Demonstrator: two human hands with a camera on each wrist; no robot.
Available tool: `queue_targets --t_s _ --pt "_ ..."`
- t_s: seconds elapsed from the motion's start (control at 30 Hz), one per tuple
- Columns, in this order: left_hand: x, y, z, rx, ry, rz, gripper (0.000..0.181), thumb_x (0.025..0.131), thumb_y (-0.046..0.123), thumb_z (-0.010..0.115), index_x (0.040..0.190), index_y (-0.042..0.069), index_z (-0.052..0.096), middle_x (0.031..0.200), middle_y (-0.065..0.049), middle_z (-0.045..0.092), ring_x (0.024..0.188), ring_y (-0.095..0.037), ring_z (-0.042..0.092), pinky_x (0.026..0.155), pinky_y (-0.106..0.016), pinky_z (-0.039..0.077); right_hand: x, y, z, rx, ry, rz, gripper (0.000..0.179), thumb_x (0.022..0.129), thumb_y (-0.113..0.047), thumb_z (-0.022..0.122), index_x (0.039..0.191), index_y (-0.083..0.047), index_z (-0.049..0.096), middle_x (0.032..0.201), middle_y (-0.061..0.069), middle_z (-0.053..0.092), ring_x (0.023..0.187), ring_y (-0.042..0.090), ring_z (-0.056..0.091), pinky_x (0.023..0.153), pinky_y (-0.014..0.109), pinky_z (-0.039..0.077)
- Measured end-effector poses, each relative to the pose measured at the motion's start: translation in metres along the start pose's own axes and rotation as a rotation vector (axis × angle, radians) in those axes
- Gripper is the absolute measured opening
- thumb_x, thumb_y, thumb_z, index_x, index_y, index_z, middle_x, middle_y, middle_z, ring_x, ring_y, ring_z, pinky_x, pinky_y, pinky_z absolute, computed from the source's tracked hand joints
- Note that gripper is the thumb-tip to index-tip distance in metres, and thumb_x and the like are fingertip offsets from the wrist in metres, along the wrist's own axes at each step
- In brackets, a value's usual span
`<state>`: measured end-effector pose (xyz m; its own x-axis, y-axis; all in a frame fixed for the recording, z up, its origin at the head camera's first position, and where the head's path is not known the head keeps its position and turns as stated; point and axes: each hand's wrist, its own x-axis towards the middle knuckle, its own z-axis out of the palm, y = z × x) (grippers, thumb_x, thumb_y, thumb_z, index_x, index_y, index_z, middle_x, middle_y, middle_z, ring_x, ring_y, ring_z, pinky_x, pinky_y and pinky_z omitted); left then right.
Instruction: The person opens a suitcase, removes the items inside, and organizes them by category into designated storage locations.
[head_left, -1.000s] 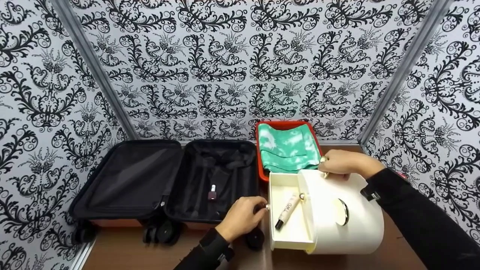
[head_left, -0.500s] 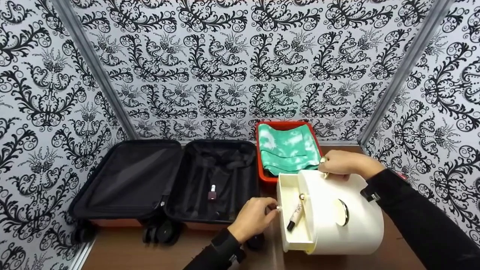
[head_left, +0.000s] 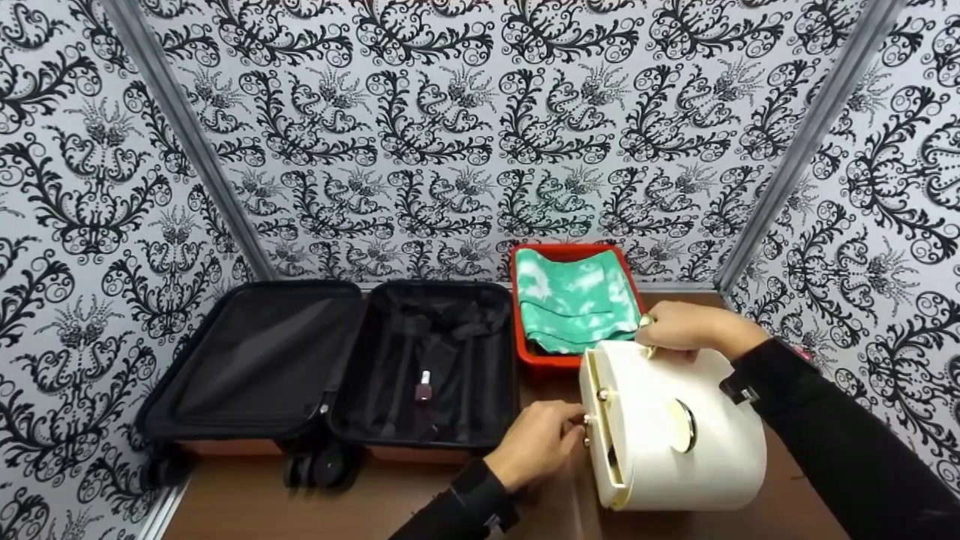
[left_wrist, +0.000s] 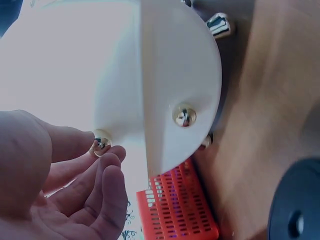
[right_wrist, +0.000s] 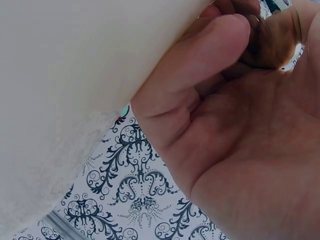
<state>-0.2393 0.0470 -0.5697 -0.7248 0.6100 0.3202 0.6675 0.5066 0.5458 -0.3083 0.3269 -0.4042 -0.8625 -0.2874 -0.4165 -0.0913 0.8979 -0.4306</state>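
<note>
A white rounded cosmetic organizer (head_left: 701, 469) stands at the right in the head view. My left hand (head_left: 538, 442) pinches the gold knob (left_wrist: 102, 143) of its drawer (head_left: 598, 469) between thumb and fingers. Only a narrow gap shows between that drawer and the body, with a dark bit of something inside. A second gold knob (left_wrist: 184, 116) sits on the neighbouring front in the left wrist view. My right hand (head_left: 682, 328) grips the gold handle (right_wrist: 282, 45) on top of the organizer, fingers curled round it.
An open suitcase (head_left: 262, 367) with black lining lies at the left, a dark nail polish bottle (head_left: 424, 391) inside it. Behind the organizer stands a red basket (head_left: 555, 361) holding a folded green-and-white cloth (head_left: 577, 300). Patterned walls (head_left: 420, 135) enclose the brown table (head_left: 300, 506).
The drawer has slid right into the organizer, and my left hand has travelled with its knob. The tube lying in the drawer has gone almost wholly out of sight. My right hand has stayed put.
</note>
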Motion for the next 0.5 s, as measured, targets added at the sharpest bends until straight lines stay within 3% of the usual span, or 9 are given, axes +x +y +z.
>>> queue_targets --t_s 0.27,0.37,0.5 --pt "0.0024 0.0090 0.0069 0.093 0.017 0.106 0.008 0.106 0.016 0.070 0.109 0.017 0.077 0.090 0.004 0.073 0.080 -0.005 0.067 0.073 -0.012 0.049 0.0002 -0.0007 0.0005 -0.003 -0.003 0.000 0.033 0.097 -0.031 0.060 0.067 -0.028 0.048 0.060 -0.009 0.046 0.052 0.009 0.043 0.052 0.026 0.043" --pt "0.0018 0.0062 0.0073 0.078 -0.004 0.089 0.015 0.105 0.017 0.070 0.118 0.017 0.078 0.093 0.003 0.075 0.084 -0.007 0.068 0.078 -0.014 0.051 -0.0010 -0.0018 -0.0001 -0.004 -0.005 0.000 0.033 0.098 -0.031 0.060 0.067 -0.028 0.048 0.060 -0.009 0.046 0.053 0.009 0.043 0.052 0.026 0.043" --pt "0.0008 0.0000 0.0101 0.053 -0.029 0.012 0.031 0.101 0.017 0.074 0.131 0.019 0.079 0.100 0.002 0.079 0.089 -0.008 0.072 0.083 -0.018 0.056 -0.0012 -0.0019 -0.0012 -0.003 -0.012 0.000 0.035 0.099 -0.031 0.059 0.067 -0.028 0.047 0.060 -0.010 0.046 0.053 0.009 0.043 0.052 0.026 0.043"
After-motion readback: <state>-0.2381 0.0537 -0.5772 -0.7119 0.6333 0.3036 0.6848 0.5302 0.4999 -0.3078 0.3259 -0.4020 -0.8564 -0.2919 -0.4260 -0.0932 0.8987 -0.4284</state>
